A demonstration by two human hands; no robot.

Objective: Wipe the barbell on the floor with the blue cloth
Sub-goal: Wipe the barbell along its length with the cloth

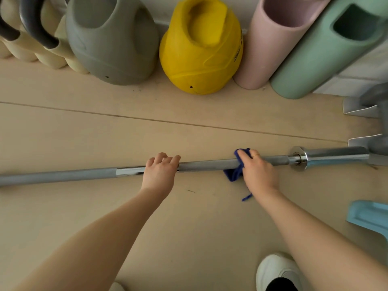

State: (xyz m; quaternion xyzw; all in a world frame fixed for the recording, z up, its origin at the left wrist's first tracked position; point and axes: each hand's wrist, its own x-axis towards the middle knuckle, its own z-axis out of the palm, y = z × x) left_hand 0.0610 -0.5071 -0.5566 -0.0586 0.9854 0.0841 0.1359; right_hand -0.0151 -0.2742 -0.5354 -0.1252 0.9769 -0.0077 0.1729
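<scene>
Two bare hands were on a long silver barbell (210,164) that lay flat on the pale wooden floor (189,227), running from the left edge to the right. The left hand (160,171) sat near the middle of the bar, with its fingers curled over the top of it. The right hand (257,172) was farther right, closer to the round collar (298,158) and the thick sleeve end of the bar. That hand was wrapped around the blue cloth (236,172), and the cloth was wrapped around the bar. Some of the cloth hung down onto the floor just under the bar, and a thin blue strip poked out near the wrist.

Behind the bar, next to the wall, stood a row of weights: a gray kettlebell (113,45), a yellow kettlebell (199,51), a pink one (270,45) and a green one (327,51). Some cream ones with dark handles (31,45) were at the far left. A white shoe (277,271) showed at the bottom right. A light blue thing (369,217) lay at the right edge, and I could not tell what it was.
</scene>
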